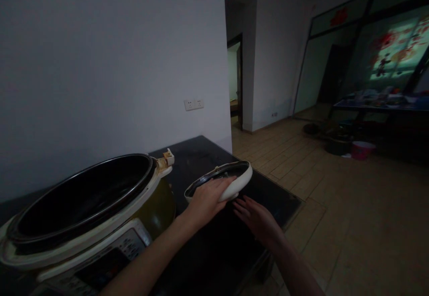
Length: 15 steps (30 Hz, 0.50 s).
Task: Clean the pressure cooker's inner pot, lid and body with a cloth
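Note:
My left hand (207, 199) grips the near rim of a white lid (234, 179) with a dark inner face, holding it upturned just above the black table (268, 195). My right hand (256, 217) is stretched out flat under the lid's near edge, fingers apart, empty. To the left stands an open rice cooker (83, 215) with a dark inner pot (87, 193), a cream rim, a yellow body and a control panel facing me. A hinge bracket (166, 158) sticks up at the cooker's far right edge.
A white wall with a double socket (193, 104) runs behind the table. A doorway (235, 81) opens beyond. To the right lie a tiled floor, basins and a pink bucket (362, 149), and a cluttered bench (382, 103) under a flowered window.

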Motion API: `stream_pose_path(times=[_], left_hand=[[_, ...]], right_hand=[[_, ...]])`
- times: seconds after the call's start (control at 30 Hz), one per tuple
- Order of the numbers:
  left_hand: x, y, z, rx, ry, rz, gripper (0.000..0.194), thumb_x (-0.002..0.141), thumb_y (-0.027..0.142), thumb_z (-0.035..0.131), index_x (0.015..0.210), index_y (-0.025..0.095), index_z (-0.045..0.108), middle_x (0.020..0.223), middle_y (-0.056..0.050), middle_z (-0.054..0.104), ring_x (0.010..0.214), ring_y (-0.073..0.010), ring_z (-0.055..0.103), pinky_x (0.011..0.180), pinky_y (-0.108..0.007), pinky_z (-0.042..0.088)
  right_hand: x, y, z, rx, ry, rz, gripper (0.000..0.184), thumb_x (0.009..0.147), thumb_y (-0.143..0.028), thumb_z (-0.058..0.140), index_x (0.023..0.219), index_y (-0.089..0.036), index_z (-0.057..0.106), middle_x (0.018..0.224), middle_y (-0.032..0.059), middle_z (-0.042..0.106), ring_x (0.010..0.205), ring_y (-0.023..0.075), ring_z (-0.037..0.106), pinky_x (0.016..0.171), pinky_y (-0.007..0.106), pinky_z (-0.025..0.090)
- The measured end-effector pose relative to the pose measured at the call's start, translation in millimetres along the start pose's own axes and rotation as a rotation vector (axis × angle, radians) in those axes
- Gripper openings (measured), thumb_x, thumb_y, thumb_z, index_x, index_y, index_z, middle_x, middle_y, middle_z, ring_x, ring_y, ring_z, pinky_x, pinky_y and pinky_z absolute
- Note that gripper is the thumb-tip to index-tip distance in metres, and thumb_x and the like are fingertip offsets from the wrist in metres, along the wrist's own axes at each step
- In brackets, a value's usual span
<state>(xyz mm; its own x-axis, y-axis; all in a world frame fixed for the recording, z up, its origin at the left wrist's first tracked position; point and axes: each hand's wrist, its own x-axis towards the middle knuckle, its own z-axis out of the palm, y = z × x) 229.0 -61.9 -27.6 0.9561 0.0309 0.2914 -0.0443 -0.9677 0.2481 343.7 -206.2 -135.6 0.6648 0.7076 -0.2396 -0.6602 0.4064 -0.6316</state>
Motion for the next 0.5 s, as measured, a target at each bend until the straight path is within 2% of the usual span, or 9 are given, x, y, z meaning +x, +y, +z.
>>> stream_pose_path(times=[0.13,0.27,0.4,0.5], left_hand=[[7,3,-8.4,0.015,0.017,-0.029,0.053,0.084,0.018,0.059,0.136,0.027,0.048,0.133,-0.004,0.061,0.121,-0.0235,0.057,0.104,-0.037,0.042],[18,4,-8.6,0.034,0.048,-0.090,0.047,0.086,0.030,0.060,0.132,0.030,0.054,0.125,-0.004,0.066,0.114,-0.0257,0.062,0.097,-0.035,0.046],[25,5,-6.5,0.040,0.051,-0.149,0.050,0.083,0.028,0.061,0.132,0.031,0.054,0.116,-0.004,0.070,0.106,-0.0259,0.066,0.089,-0.034,0.049],[25,9,-13.1,-0.012,0.083,-0.153,0.054,0.080,0.025,0.063,0.133,0.032,0.053,0.114,-0.003,0.071,0.103,-0.0263,0.067,0.085,-0.034,0.050]], right_hand=[[23,9,9,0.008,-0.018,-0.004,0.032,0.055,-0.015,0.082,0.082,-0.017,0.065,0.084,0.0040,0.072,0.087,0.0187,0.068,0.091,0.034,0.049],[40,19,24,0.008,-0.057,-0.035,0.033,0.049,-0.012,0.080,0.079,-0.015,0.068,0.083,0.0045,0.072,0.083,0.0176,0.067,0.084,0.030,0.049],[47,27,32,0.019,-0.024,-0.086,0.036,0.044,-0.014,0.083,0.077,-0.017,0.069,0.080,0.0030,0.071,0.080,0.0172,0.065,0.078,0.030,0.049],[41,29,34,0.019,-0.004,-0.143,0.036,0.050,-0.023,0.085,0.082,-0.018,0.070,0.089,0.0036,0.072,0.088,0.0192,0.066,0.082,0.032,0.049]])
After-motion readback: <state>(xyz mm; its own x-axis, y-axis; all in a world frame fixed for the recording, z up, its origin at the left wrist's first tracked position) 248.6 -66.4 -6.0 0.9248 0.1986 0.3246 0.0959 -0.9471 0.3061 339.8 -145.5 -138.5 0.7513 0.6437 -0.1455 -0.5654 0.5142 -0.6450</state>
